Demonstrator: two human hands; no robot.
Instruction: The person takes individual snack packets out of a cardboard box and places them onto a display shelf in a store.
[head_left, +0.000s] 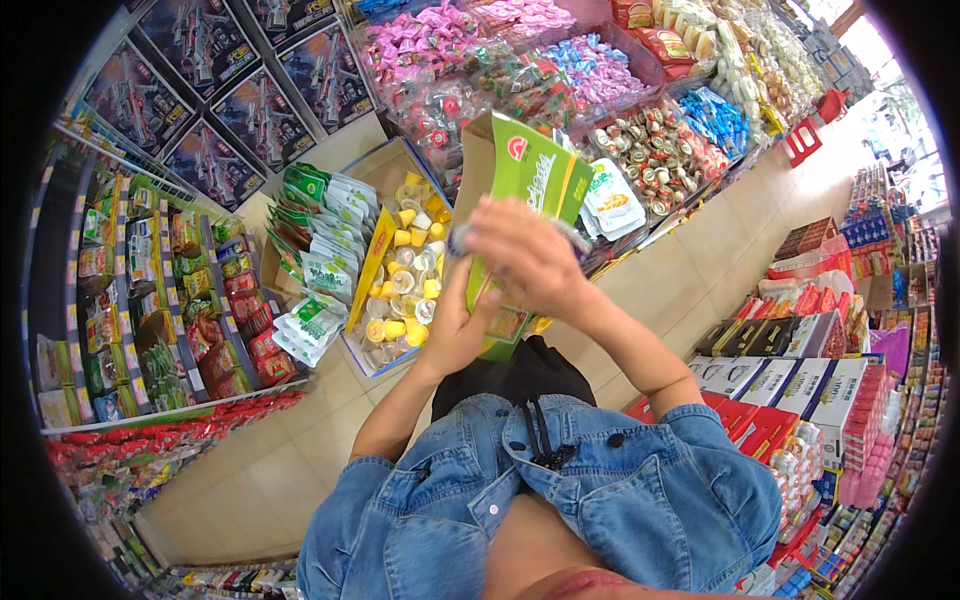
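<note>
My left hand (456, 326) grips a green cardboard display box (551, 169) by its near edge, its thumb lying across the front panel. The box is tilted up before my body, and its brown inner side (478, 157) faces left. Across the front panel lies my right hand (521, 255), blurred, with a greyish cloth (568, 238) beneath its palm and fingers; much of the cloth is hidden. Left of the box stands a shallow carton (401, 154) of small jelly cups (405, 281), with a yellow card strip (373, 270) along it.
White-and-green snack pouches (330, 270) fill a carton at left, beside a stepped snack shelf (169, 300). Candy bins (630, 56) stretch along the far side. White snack packets (613, 199) lie right of the box. Stacked boxed goods (780, 382) stand at right on the tiled floor (652, 300).
</note>
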